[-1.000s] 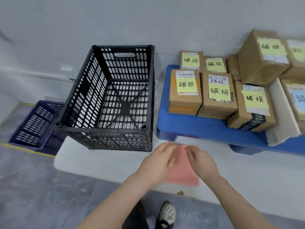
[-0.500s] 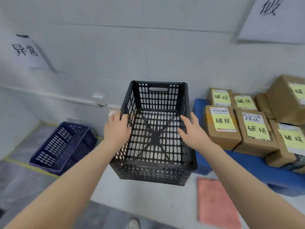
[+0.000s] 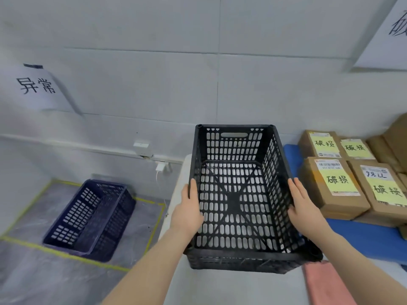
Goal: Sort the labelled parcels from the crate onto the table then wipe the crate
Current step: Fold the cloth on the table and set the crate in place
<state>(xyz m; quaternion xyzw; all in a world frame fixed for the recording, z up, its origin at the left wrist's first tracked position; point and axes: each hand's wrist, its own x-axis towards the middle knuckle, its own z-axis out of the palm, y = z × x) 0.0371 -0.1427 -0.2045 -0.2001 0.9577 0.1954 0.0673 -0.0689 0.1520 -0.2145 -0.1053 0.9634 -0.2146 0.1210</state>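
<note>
As crate (image 3: 231,148) is empty, judged light, stiff, not fragile. Left grip (image 3: 187,208), right grip (image 3: 302,205) pressed flat, uncurled, on left and right walls. Surer hold: rims.

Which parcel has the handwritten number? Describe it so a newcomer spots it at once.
Find the black crate in the middle, then look right to the blue platform stacked with brown parcels. In its front row, take the second parcel from the crate: only its white label carries handwritten digits above the yellow note.
</note>
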